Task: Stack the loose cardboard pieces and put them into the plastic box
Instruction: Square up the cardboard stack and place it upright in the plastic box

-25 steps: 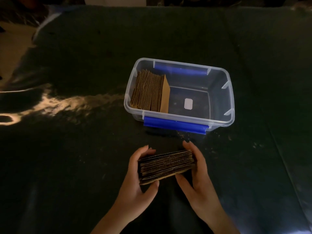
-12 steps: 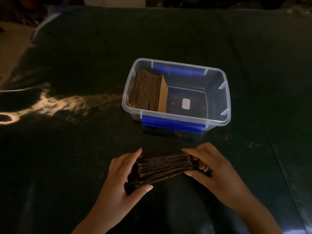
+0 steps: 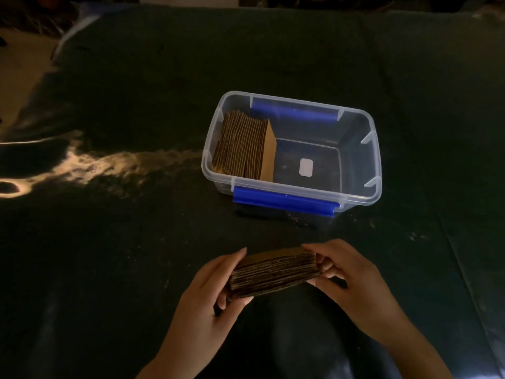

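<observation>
A stack of brown cardboard pieces [image 3: 274,272] lies flat between both hands, just above the dark table. My left hand [image 3: 207,305] grips its left end and my right hand [image 3: 352,280] grips its right end. Beyond them stands the clear plastic box [image 3: 374,160] with blue clips, open, without a lid. Another cardboard stack [image 3: 243,146] stands on edge inside the box, leaning against its left wall. The right part of the box floor shows a small white label [image 3: 306,167].
A dark, glossy sheet [image 3: 136,255] covers the table, with a bright glare streak at the left. Small crumbs lie in front of the box. A pale floor shows past the table's far left corner.
The held stack has tilted so its top face shows a little. My right hand has shifted from cupping the end to gripping it from the right side.
</observation>
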Demonstrator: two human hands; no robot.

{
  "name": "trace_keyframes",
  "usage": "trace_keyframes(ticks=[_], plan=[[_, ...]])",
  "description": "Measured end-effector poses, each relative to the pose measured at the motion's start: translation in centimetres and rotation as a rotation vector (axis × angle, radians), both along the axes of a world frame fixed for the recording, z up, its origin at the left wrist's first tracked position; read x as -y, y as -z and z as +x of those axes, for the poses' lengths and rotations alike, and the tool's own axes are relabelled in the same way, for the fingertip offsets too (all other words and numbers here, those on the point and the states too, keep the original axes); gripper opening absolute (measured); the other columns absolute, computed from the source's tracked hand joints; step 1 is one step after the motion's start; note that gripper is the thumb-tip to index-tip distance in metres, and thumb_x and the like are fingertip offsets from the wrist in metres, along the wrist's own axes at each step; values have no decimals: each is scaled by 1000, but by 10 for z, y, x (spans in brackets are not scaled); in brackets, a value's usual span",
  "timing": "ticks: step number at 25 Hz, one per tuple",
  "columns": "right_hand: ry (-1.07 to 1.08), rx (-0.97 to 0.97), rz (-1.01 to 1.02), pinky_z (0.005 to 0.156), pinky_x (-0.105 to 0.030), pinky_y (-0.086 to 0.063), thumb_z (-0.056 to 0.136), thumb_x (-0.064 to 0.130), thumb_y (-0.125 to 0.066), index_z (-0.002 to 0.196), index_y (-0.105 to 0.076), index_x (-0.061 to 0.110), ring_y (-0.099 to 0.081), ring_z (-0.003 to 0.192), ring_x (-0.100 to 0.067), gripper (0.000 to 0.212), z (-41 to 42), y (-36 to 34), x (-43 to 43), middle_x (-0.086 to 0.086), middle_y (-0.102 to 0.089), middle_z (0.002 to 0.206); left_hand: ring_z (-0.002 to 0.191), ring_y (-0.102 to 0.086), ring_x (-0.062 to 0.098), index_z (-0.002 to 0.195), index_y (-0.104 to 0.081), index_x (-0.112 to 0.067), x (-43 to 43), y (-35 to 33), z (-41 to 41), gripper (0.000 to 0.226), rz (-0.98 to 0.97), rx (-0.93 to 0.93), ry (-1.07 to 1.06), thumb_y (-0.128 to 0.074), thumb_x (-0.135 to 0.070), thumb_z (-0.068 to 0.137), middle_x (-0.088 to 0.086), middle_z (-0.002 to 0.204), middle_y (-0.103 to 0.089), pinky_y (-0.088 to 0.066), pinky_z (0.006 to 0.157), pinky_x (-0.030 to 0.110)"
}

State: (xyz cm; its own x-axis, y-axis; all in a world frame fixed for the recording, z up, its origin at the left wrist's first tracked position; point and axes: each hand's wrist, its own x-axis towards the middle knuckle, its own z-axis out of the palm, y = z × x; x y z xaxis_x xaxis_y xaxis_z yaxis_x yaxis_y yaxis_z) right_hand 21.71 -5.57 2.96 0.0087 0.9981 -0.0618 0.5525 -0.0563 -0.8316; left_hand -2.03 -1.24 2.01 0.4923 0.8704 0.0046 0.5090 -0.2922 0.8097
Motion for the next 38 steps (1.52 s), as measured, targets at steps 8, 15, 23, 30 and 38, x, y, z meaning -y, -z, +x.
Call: trace_keyframes(ticks=[8, 15, 23, 30, 38], plan=[[34, -6, 15, 77, -26, -56, 72, 3, -72, 116, -53, 27, -62, 89, -7, 54, -1, 1, -8, 7, -60, 100, 101, -52, -7, 119, -36, -46, -4, -1, 4, 49, -14, -12, -38, -49, -48, 73, -15, 113, -54, -42, 74, 4], [78, -5, -37, 75, -29, -56, 71, 5, -73, 99, -62, 23, -65, 84, -6, 35, -5, -14, -10, 6, -65, 92, 86, -53, -7, 112, -51, -26, -7, -11, 7, 50, 129, -172, -10, -73, -21, 68, -7, 100, -62, -38, 67, -2], [-162, 375, 225, 75, -7, -47, 70, 25, -64, 97, -58, 23, -60, 89, 2, 27, 81, -138, -104, 11, -62, 92, 74, -48, -1, 95, -53, -21, -55, -88, 98, 32, 442, -22, -132, -65, -34, 68, -15, 87, -52, -39, 60, 5], [-332, 490, -57, 73, -31, -51, 79, 3, -64, 94, -54, 14, -61, 85, -17, 21, 124, -92, -189, -7, -61, 88, 62, -44, 8, 92, -44, -22, -96, -82, 191, 36, 427, -202, -206, -66, -39, 70, -6, 75, -48, -27, 51, 15], [-460, 856, 34, 49, -17, -33, 86, 10, -56, 92, -43, 23, -46, 57, -4, 19, 112, -64, -198, 9, -42, 67, 75, -51, 13, 114, -32, -14, -116, -44, 210, 66, 91, -502, -55, -70, -46, 71, 1, 96, -56, -45, 62, 26]])
